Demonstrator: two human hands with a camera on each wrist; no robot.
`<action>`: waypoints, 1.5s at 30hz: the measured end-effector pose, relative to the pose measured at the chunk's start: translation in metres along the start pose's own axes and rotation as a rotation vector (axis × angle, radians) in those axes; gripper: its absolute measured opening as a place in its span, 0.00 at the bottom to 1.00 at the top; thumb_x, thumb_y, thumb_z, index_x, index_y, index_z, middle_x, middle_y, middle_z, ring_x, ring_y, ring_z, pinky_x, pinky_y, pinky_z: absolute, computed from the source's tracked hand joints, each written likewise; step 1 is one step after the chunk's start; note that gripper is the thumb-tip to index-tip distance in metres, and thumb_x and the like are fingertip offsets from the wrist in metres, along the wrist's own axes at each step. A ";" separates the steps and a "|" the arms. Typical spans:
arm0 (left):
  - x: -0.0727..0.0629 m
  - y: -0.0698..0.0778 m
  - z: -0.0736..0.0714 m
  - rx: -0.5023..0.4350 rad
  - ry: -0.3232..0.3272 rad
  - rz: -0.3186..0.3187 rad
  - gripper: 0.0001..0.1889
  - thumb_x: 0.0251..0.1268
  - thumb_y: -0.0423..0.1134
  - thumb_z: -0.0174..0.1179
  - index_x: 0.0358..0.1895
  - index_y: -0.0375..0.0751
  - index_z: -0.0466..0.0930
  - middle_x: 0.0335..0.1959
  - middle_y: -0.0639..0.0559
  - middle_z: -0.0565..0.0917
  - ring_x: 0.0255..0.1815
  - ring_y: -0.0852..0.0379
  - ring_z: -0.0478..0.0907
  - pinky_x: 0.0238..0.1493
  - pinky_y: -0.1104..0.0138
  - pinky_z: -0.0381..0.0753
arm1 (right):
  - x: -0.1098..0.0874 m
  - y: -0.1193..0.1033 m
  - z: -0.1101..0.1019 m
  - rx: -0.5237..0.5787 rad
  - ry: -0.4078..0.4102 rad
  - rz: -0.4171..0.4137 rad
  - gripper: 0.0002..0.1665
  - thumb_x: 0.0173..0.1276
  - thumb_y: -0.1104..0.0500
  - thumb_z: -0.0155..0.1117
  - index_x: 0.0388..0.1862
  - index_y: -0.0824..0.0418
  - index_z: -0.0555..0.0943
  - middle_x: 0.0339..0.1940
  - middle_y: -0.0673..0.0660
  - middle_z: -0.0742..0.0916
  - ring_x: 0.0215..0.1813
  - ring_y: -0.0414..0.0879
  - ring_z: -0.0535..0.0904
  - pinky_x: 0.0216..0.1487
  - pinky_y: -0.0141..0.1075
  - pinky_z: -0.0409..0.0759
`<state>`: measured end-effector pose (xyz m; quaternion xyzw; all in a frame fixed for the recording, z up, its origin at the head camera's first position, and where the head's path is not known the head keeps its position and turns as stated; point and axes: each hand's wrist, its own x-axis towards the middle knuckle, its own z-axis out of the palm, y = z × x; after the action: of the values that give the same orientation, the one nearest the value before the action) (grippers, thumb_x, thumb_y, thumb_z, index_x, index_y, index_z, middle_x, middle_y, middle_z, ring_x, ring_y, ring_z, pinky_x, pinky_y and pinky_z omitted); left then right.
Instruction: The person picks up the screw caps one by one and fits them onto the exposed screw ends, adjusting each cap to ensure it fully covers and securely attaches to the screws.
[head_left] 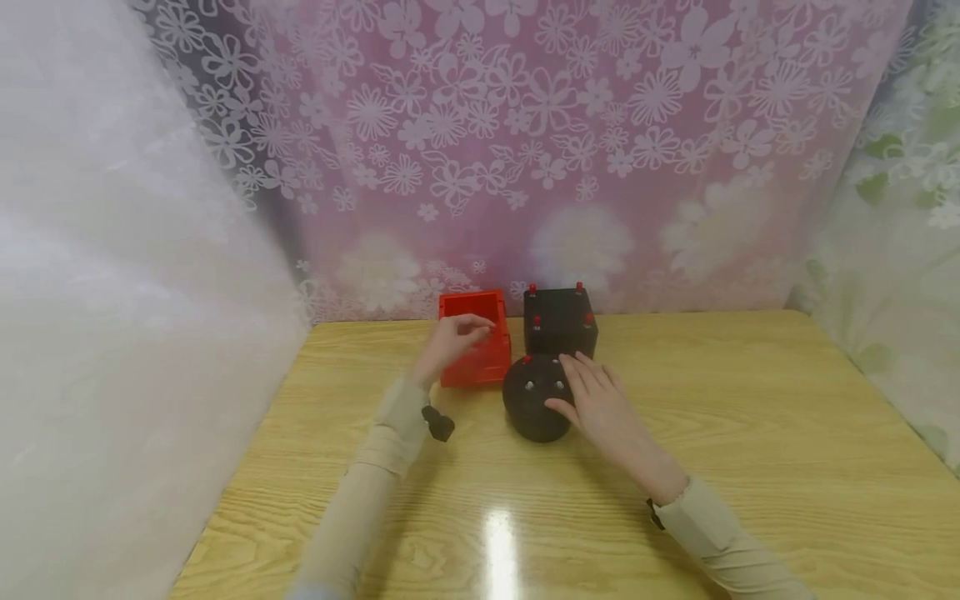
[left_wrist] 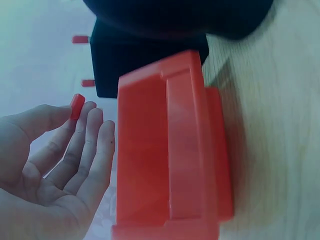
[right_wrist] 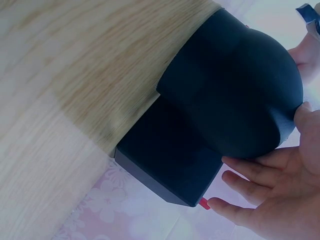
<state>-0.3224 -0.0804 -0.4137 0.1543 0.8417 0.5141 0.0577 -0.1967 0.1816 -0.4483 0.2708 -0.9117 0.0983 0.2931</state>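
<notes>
My left hand (head_left: 452,342) is over the red plastic bin (head_left: 474,371). Its thumb and index finger pinch a small red cap (left_wrist: 77,106), while the other fingers stay extended. To the right of the bin stands a rounded black block (head_left: 536,417) with several metal studs on top, one bearing a red cap (head_left: 527,359). My right hand (head_left: 611,417) rests on this block's right side, its fingers fairly straight along the top edge and its thumb touching nearer the front. In the right wrist view, the fingertips (right_wrist: 232,161) lie right at the block's edge.
Behind the rounded block stands a square black box (head_left: 558,310) with several red-capped posts on top. The wooden table (head_left: 750,417) meets a pink flowered curtain (head_left: 465,167) at the back. Pale sheets hang at left and right.
</notes>
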 end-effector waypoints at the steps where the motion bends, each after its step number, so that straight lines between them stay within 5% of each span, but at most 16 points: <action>1: -0.001 0.000 0.002 -0.011 0.005 0.000 0.13 0.73 0.40 0.62 0.55 0.42 0.86 0.50 0.46 0.88 0.48 0.49 0.85 0.50 0.61 0.86 | 0.000 0.000 0.000 -0.001 0.003 -0.002 0.50 0.77 0.31 0.39 0.69 0.75 0.70 0.64 0.72 0.80 0.68 0.66 0.74 0.63 0.65 0.73; 11: -0.012 0.010 0.022 -0.134 -0.027 0.049 0.16 0.74 0.40 0.62 0.59 0.40 0.83 0.53 0.46 0.87 0.52 0.46 0.85 0.57 0.57 0.84 | 0.000 0.000 0.002 0.000 0.044 -0.016 0.51 0.77 0.30 0.32 0.67 0.76 0.71 0.61 0.73 0.81 0.66 0.67 0.76 0.61 0.65 0.75; 22: -0.003 0.026 0.035 -0.223 -0.124 0.167 0.16 0.74 0.43 0.61 0.59 0.40 0.82 0.55 0.46 0.86 0.59 0.39 0.81 0.62 0.52 0.80 | 0.001 0.000 0.001 -0.018 0.089 -0.047 0.49 0.79 0.32 0.33 0.66 0.77 0.73 0.60 0.73 0.82 0.64 0.67 0.78 0.58 0.64 0.78; 27: 0.005 0.032 0.039 -0.123 -0.139 0.229 0.15 0.74 0.45 0.61 0.57 0.44 0.84 0.52 0.51 0.88 0.54 0.41 0.82 0.61 0.54 0.80 | 0.002 0.000 0.001 -0.020 0.081 -0.041 0.50 0.78 0.32 0.34 0.66 0.77 0.73 0.60 0.73 0.82 0.64 0.67 0.78 0.58 0.64 0.78; 33: 0.011 0.040 0.043 0.066 -0.159 0.265 0.13 0.72 0.46 0.63 0.54 0.49 0.87 0.48 0.57 0.89 0.52 0.62 0.82 0.60 0.64 0.79 | 0.001 -0.001 0.002 -0.030 0.085 -0.045 0.51 0.78 0.31 0.32 0.66 0.77 0.73 0.60 0.73 0.82 0.63 0.67 0.78 0.58 0.62 0.78; 40: 0.010 0.048 0.047 0.137 -0.252 0.221 0.12 0.71 0.47 0.65 0.53 0.52 0.88 0.48 0.59 0.89 0.37 0.59 0.82 0.46 0.64 0.84 | 0.002 -0.001 0.001 -0.015 0.087 -0.047 0.51 0.78 0.31 0.33 0.65 0.77 0.73 0.60 0.73 0.82 0.64 0.67 0.78 0.59 0.63 0.77; 45: 0.010 0.051 0.049 0.178 -0.264 0.250 0.12 0.70 0.46 0.65 0.53 0.51 0.88 0.50 0.58 0.89 0.46 0.61 0.83 0.52 0.69 0.82 | 0.002 0.000 0.002 -0.011 0.076 -0.040 0.51 0.77 0.31 0.33 0.66 0.77 0.73 0.60 0.73 0.82 0.64 0.67 0.78 0.59 0.63 0.77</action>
<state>-0.3088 -0.0143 -0.3912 0.3280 0.8434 0.4160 0.0892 -0.1986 0.1802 -0.4486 0.2835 -0.8948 0.0974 0.3308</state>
